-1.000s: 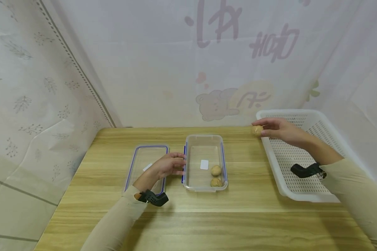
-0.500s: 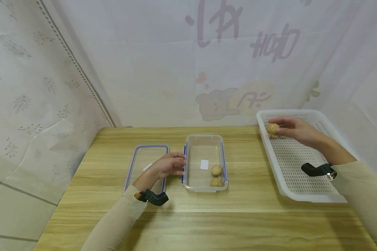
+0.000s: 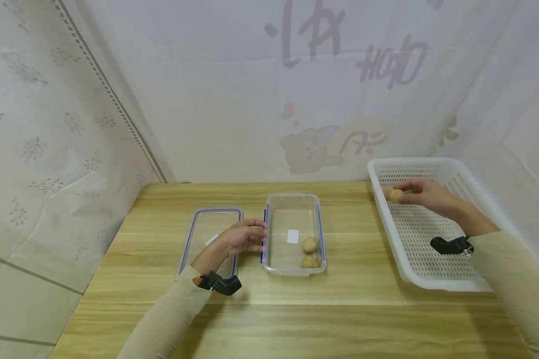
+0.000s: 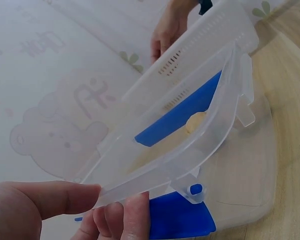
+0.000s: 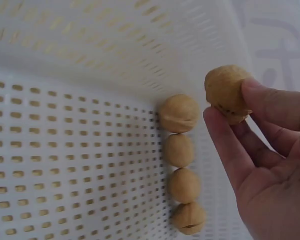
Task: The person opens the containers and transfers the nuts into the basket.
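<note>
A clear box (image 3: 278, 259) with blue side clasps holds two walnuts (image 3: 309, 244) at its front right. My left hand (image 3: 240, 237) touches the box's left side with loosely spread fingers; the left wrist view shows the thumb at the rim (image 4: 134, 187) and fingers by a blue clasp (image 4: 182, 220). Over the left back part of the white basket (image 3: 397, 249), my right hand (image 3: 431, 197) pinches a walnut (image 5: 225, 86) between thumb and fingers. Whether the piece just under it is a second walnut, I cannot tell. Several walnuts (image 5: 179, 150) lie in a row along the basket's wall.
A clear lid (image 3: 197, 229) with a blue seal lies left of the box, partly under my left hand and wrist. The wooden table (image 3: 296, 324) meets a printed curtain (image 3: 229, 99) at the back. The basket's raised rim stands around my right hand.
My right hand, with the walnut, has moved from the basket's left back rim to the right and into the basket, then slightly lower. My left hand and the box have stayed in place.
</note>
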A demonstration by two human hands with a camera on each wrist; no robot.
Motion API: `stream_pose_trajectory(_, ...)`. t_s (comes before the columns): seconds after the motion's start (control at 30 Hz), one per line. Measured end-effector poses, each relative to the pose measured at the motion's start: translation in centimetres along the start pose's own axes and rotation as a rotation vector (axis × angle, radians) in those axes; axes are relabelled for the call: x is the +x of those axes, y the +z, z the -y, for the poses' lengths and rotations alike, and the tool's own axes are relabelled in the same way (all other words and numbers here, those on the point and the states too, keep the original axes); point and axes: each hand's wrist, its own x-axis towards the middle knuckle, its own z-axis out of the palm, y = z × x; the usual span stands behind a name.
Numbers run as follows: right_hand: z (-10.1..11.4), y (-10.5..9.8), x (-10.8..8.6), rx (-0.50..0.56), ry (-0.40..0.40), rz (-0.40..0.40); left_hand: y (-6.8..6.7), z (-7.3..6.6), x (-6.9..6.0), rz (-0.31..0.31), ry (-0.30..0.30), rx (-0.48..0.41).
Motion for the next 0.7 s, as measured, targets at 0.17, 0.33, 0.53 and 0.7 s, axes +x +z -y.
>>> stream_pose_trajectory(0.17, -1.1, 1.0, 0.6, 0.034, 0.001, 0.028, 0.1, 0.0, -0.1, -0.004, -0.001, -0.001)
stream_pose_trajectory(0.33, -1.7, 1.9, 1.3, 0.085, -0.018, 0.047, 0.0, 0.2, 0.0, -0.005, -0.002, -0.008)
stream_pose_trajectory(0.53, -2.7, 2.7, 2.1, 0.030, 0.001, 0.007, -0.1, 0.2, 0.2, -0.012, -0.009, -0.014)
stream_pose_trajectory(0.7, -3.0, 3.3, 2.5, 0.009, 0.002, -0.012, 0.0, 0.2, 0.2, -0.007, 0.001, -0.010)
